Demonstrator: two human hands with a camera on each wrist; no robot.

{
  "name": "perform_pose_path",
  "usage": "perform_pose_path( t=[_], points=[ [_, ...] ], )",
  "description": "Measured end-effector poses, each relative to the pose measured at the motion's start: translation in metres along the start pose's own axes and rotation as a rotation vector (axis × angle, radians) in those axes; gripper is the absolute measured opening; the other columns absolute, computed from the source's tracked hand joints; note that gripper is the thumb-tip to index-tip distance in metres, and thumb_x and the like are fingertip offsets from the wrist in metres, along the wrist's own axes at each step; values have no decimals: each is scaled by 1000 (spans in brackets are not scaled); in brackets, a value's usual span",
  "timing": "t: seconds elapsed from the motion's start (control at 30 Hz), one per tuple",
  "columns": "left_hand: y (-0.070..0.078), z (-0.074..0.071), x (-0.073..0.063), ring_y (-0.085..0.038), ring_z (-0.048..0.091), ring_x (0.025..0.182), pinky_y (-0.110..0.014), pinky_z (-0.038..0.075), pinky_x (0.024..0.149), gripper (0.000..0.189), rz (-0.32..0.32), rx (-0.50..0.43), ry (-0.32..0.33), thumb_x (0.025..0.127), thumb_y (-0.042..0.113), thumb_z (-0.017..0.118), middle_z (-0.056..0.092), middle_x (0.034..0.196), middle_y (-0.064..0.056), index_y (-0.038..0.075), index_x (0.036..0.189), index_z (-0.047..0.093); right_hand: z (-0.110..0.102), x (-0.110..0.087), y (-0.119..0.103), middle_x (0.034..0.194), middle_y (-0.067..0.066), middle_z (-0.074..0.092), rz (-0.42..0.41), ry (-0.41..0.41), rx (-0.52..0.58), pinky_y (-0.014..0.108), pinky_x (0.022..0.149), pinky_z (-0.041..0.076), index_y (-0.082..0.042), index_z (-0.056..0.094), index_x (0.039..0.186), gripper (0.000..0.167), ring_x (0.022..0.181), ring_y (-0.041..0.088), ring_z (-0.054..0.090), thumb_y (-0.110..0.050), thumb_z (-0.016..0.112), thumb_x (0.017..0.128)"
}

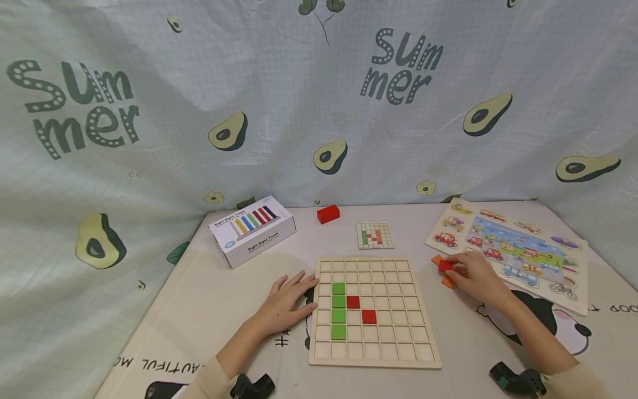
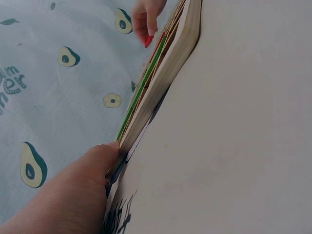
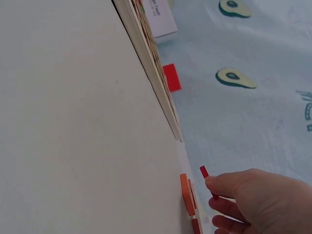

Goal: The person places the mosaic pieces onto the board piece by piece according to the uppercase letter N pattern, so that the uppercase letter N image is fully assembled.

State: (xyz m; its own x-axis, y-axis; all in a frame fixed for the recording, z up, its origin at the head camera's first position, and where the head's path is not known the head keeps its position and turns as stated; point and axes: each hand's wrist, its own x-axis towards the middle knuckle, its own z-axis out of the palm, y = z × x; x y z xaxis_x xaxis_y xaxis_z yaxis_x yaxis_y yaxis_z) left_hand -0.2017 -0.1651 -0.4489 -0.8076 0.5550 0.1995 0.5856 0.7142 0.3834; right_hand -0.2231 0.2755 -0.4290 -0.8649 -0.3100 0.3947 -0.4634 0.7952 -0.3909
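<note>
My right hand (image 1: pixel 476 277) pinches a small red square tile (image 1: pixel 446 266) between thumb and fingers, at the right of the board. Orange tiles (image 1: pixel 448 282) lie on the table just under and beside that hand. In the middle stands a wooden grid board (image 1: pixel 374 363). Several green tiles (image 1: pixel 338 316) form a column in it, with two red tiles (image 1: pixel 369 316) to their right. Fingers spread, my left hand (image 1: pixel 284 306) rests at the board's left edge, its thumb (image 2: pixel 100 158) touching the rim in the left wrist view.
Behind the board lies a small pattern card (image 1: pixel 375 236) with a coloured grid. A red block (image 1: pixel 328 214) and a white box (image 1: pixel 254 231) stand farther back to the left. At the right is a vehicle picture puzzle board (image 1: pixel 563 292). A patterned curtain (image 1: pixel 279 72) hangs behind the table.
</note>
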Motion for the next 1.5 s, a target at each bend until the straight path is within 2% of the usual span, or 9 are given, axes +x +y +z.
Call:
perform_pose_path(
  t=[0.1, 0.3, 0.47, 0.57, 0.7, 0.97, 1.17, 1.5],
  points=[
    [0, 0, 0, -24, 23, 136, -51, 11, 107, 58, -1, 3, -2, 90, 47, 48, 37, 143, 1, 16, 139, 41, 0, 1, -6, 97, 19, 62, 15, -13, 17, 47, 73, 44, 6, 63, 103, 27, 91, 35, 53, -1, 69, 77],
    [0, 1, 0, -23, 23, 136, -50, 11, 107, 58, 1, 3, 2, 90, 48, 48, 37, 143, 2, 16, 139, 42, 2, 3, -19, 96, 12, 61, 7, -33, 69, 33, 64, 45, 3, 63, 104, 27, 82, 23, 49, -3, 69, 79],
    [-1, 1, 0, -23, 23, 136, -50, 11, 107, 58, 2, 1, 0, 90, 47, 49, 37, 143, 2, 16, 139, 42, 8, 4, -31, 96, 7, 60, -49, -37, 80, 36, 66, 50, -2, 64, 101, 24, 88, 24, 54, -3, 70, 78],
    [-1, 1, 0, -23, 23, 136, -51, 11, 107, 58, 4, -1, -1, 90, 47, 49, 37, 143, 2, 16, 139, 42, 11, 4, -37, 93, 2, 59, -104, -23, 76, 32, 65, 49, -5, 64, 100, 25, 85, 21, 55, -4, 71, 77],
    [0, 0, 1, -23, 23, 136, -51, 11, 107, 58, 3, -4, 0, 90, 46, 49, 37, 143, 1, 16, 139, 42, 14, 4, -45, 89, -2, 56, -166, -17, 129, 28, 64, 48, -4, 65, 100, 24, 82, 18, 54, -3, 71, 76],
    [0, 0, 1, -22, 23, 136, -51, 11, 106, 58, 5, 3, 9, 90, 46, 50, 38, 143, 0, 16, 139, 42, 20, 0, -65, 100, -6, 59, -167, -105, 187, 32, 75, 49, -10, 63, 104, 23, 90, 13, 56, -10, 69, 81],
    [0, 0, 1, -22, 23, 136, -51, 12, 106, 58, 5, 5, 7, 90, 46, 49, 38, 143, 0, 15, 139, 42, 26, -5, -79, 104, -4, 55, -188, -182, 245, 31, 76, 47, -12, 63, 106, 22, 93, 12, 51, -12, 66, 84],
    [0, 0, 0, -24, 24, 135, -52, 12, 106, 58, 7, 0, 7, 90, 46, 49, 38, 143, 0, 15, 138, 43, 34, -17, -101, 106, -5, 54, -209, -246, 257, 30, 80, 45, -15, 62, 106, 22, 96, 11, 48, -20, 66, 85]
  ],
)
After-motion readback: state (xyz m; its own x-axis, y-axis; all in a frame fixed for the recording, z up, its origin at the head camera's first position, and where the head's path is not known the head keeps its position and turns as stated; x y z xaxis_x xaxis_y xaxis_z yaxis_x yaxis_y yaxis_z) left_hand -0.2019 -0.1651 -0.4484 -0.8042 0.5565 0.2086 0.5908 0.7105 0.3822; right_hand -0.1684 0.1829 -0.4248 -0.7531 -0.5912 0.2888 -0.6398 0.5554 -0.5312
